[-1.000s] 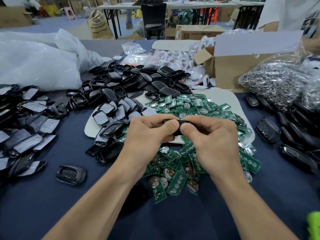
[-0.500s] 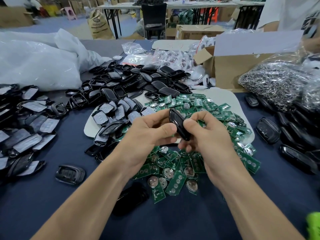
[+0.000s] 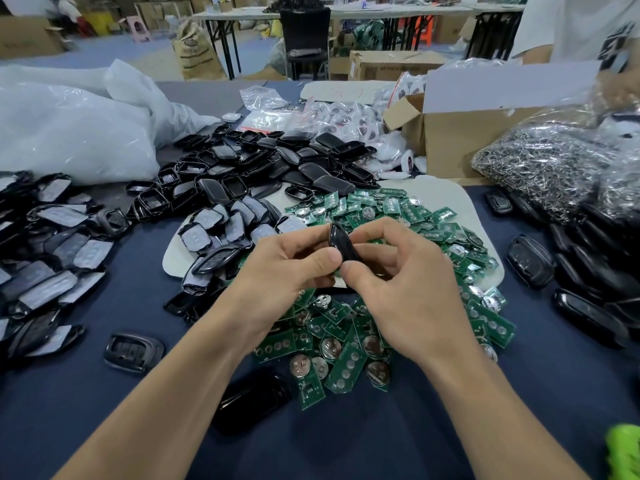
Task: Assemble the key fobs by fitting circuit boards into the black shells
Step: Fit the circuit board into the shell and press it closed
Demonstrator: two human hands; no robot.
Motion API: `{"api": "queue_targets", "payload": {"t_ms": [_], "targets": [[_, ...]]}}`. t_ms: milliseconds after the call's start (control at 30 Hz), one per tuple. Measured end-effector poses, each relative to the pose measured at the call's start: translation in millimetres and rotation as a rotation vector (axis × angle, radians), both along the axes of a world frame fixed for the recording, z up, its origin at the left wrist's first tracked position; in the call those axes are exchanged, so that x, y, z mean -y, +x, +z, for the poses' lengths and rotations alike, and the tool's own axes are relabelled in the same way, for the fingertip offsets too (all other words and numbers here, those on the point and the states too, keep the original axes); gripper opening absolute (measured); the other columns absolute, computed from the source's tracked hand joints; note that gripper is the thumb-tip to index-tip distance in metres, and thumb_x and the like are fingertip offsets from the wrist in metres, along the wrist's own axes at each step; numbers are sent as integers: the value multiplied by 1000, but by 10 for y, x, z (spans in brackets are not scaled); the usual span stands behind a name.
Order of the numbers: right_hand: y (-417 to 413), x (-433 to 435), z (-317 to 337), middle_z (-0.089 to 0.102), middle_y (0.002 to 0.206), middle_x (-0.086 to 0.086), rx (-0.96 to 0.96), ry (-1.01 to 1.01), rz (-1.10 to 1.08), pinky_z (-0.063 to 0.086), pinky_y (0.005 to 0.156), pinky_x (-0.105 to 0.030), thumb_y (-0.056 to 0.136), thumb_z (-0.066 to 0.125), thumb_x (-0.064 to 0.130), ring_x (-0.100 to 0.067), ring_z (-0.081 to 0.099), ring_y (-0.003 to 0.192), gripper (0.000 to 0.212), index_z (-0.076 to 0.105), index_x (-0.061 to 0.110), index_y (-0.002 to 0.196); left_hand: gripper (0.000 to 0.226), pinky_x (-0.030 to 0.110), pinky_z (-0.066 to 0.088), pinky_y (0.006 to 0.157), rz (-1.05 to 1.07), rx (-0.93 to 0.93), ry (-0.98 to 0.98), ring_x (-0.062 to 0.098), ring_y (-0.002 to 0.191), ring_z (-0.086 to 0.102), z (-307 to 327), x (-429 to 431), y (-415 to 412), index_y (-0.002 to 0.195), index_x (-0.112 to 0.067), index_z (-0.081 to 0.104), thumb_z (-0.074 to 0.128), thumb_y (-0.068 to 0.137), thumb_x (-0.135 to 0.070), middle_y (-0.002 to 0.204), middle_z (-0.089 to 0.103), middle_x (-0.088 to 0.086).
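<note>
Black shell (image 3: 341, 245): glossy, smooth, rounded oblong, held on edge and tilted, in the air above the circuit boards (image 3: 346, 344). Left hand (image 3: 287, 271) pinches its lower left side with the thumb tip against it; right hand (image 3: 408, 285) grips it from the right, thumb low and curled fingers behind. I can't tell if a board is inside. The boards are green PCBs, small rectangles with round silver coin-cell clips and rows of round contact pads, heaped loose on a cream rounded-corner mat (image 3: 464, 202) and spilling onto the dark blue tablecloth (image 3: 346, 441). Left of the heap are shell halves with grey rubber pads (image 3: 221, 230). Beyond them lies an empty black frame pile (image 3: 263, 161). A three-button fob (image 3: 133, 351) lies alone at near left. Closed fobs (image 3: 530, 259) sit on the right under a clear bag of metal rings (image 3: 540, 168). Brown cardboard box (image 3: 460, 140) has flaps open. Crumpled white plastic bags (image 3: 69, 133) are at far left. Print on the rear carton (image 3: 391, 65) and brown sack (image 3: 195, 50) is too blurred to read.
</note>
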State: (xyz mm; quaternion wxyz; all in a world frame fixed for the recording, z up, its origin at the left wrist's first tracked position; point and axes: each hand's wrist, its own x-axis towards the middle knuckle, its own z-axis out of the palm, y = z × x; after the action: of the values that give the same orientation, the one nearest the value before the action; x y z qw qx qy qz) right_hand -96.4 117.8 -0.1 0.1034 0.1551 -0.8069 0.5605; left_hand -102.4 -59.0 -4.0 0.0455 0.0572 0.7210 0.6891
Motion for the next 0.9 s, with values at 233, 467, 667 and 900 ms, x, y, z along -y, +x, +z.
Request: {"api": "queue_targets", "payload": {"t_ms": [233,467,667,900], "targets": [[2,11,-46,70,84,39,-25,15,36,61,70,-24,90,76,10,-2,74,79,33,62,38,99,29,51,53,108,-30,-15,-22,33,120,69,1,33,-2,128,-10,72,62,101,-8,121,76,11],[-5,9,-53,70,89,39,-37,53,84,51,68,-7,92,73,9,7,72,84,33,62,38,99,28,44,56,104,-48,-8,-60,31,116,71,14,76,-19,126,-10,73,63,100,-8,119,77,9],[-4,7,-45,73,94,33,-14,105,94,49,72,-5,94,71,12,7,72,87,28,63,38,100,26,31,57,94,-57,-15,-72,30,112,72,4,103,-29,124,-11,74,65,99,-7,116,78,9],[19,39,-12,70,91,28,-55,185,50,61,84,-35,96,69,18,-4,72,95,24,61,38,107,25,41,57,102,-48,-28,-85,32,114,72,-4,126,-26,122,-13,75,65,100,-8,116,78,9]]}}
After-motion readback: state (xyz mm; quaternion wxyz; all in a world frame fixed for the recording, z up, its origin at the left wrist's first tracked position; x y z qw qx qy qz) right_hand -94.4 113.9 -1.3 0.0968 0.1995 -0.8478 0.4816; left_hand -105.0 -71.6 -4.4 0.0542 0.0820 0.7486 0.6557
